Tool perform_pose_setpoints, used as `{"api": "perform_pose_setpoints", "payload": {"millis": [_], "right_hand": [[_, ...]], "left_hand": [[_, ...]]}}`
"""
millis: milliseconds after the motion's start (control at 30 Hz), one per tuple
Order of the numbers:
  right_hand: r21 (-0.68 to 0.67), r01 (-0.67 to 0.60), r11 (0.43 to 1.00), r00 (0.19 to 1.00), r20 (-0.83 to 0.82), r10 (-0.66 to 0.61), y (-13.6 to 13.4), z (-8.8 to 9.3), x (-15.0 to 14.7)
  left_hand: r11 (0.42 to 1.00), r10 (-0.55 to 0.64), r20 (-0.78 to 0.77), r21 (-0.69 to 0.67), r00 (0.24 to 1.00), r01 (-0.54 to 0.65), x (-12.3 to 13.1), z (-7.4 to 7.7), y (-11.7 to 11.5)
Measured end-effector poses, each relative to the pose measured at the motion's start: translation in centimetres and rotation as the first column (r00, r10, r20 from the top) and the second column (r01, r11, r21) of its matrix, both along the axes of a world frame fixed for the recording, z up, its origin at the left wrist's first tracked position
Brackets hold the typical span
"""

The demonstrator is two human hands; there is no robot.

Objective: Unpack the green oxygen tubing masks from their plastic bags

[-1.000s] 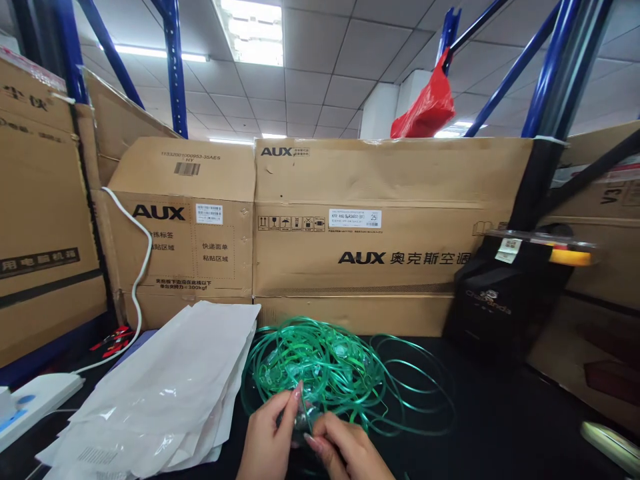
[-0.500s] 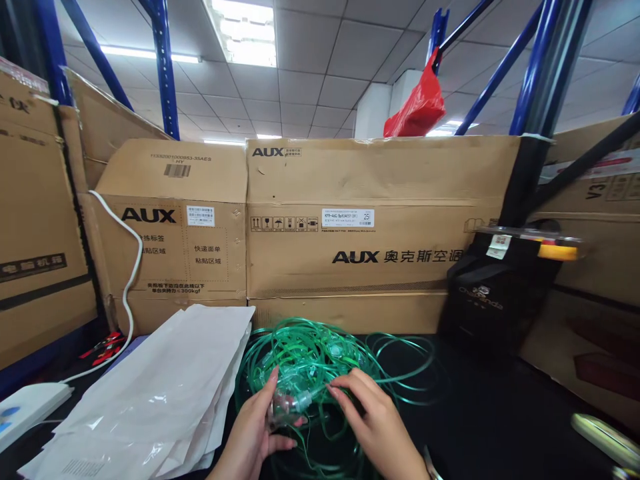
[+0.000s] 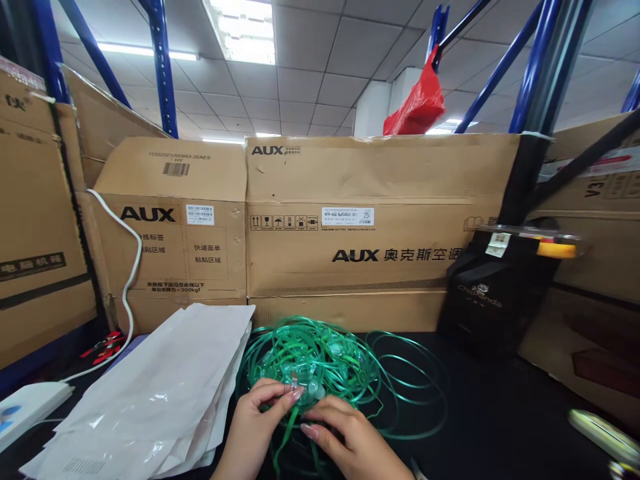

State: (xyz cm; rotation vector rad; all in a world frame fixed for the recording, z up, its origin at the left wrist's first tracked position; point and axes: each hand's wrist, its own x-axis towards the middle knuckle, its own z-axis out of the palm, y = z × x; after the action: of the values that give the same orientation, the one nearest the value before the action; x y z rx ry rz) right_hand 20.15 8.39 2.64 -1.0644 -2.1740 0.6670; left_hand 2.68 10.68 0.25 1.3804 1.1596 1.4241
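Moved since the earlier frame: R hand (image 3: 353, 437) has come down and in toward L hand (image 3: 253, 423), whose spread thumb & fingers have since closed up; loose loops at the R edge of the green tubing (image 3: 320, 347) now hang lower.

Findings, largest 1st. We note a blk tabletop (image 3: 485, 413) under the work. Along its back edge stands a long AUX ctn (image 3: 390, 177), w/ a shorter AUX ctn (image 3: 173, 170) just beside it on the L. A stack of white plastic bags (image 3: 160, 380) lies flat at L front. Green tubing sits mid-table, tangled, R of the stack & in front of the long AUX ctn. A blk bag (image 3: 495, 287) stands at R rear.

Both hands work at the near edge of the tangle, close together. L hand: thumb & forefinger pinched on a clear plastic pc (image 3: 315, 391). R hand: fingers bent, thumb & forefinger tips near each other just below that pc; we can't tell if they grip anything.

At far L we log a white pwr strip (image 3: 33, 403); at R edge, a pale green item (image 3: 603, 440), type unclear. Smallest: a shiny metal strip (image 3: 294, 379) at L fingertips.
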Motion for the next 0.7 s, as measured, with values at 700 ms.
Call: {"api": "perform_pose_setpoints", "payload": {"millis": [700], "right_hand": [[-0.62, -0.174, 0.765, 0.884, -0.441, -0.157, 0.7, -2.5, -1.7]], "left_hand": [[0.993, -0.11, 0.107, 0.063, 0.988, 0.104, 1.7, -0.3, -1.7]]}}
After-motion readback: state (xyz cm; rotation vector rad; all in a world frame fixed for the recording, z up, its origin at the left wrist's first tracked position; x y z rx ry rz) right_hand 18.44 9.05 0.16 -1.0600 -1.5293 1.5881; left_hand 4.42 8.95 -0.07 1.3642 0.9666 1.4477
